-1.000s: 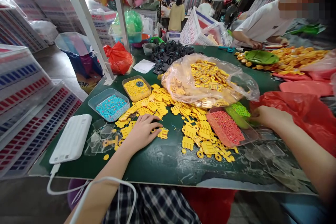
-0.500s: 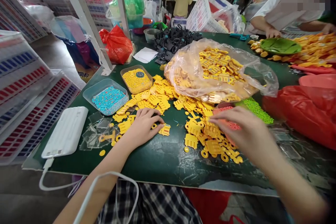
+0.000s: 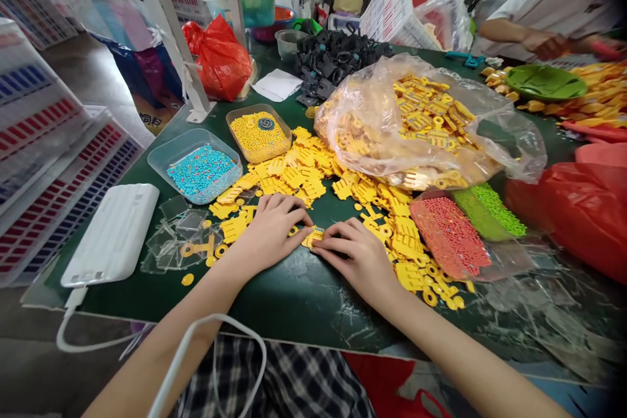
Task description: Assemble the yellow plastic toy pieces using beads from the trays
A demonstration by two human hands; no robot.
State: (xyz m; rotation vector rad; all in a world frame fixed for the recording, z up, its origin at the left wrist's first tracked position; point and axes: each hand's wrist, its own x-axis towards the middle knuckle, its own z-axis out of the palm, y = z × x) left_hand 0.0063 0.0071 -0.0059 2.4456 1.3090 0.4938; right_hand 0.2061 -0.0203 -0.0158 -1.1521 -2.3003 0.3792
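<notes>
A small yellow plastic piece [image 3: 317, 235] with coloured rows lies on the dark green tabletop between my hands. My left hand [image 3: 274, 228] pinches its left edge between thumb and forefinger. At its right side, the fingertips of my right hand [image 3: 360, 258] come together close against the piece; anything tiny between them is hidden. Beyond my left hand spreads a heap of similar flat yellow pieces [image 3: 294, 173], and more yellow pieces and rings [image 3: 409, 235] lie beside my right hand. A tray of red beads [image 3: 453, 235] stands to the right.
Blue beads [image 3: 200, 170], yellow beads [image 3: 257, 134] and green beads [image 3: 494, 209] sit in shallow trays. A clear bag [image 3: 362, 124] of yellow pieces stands behind. A white power bank [image 3: 112, 235] with a cable lies left. Another person's hand [image 3: 548, 46] works at far right.
My right hand has moved left from over the red bead tray to the yellow piece. My left hand stays at the piece. The view has tilted slightly downward.
</notes>
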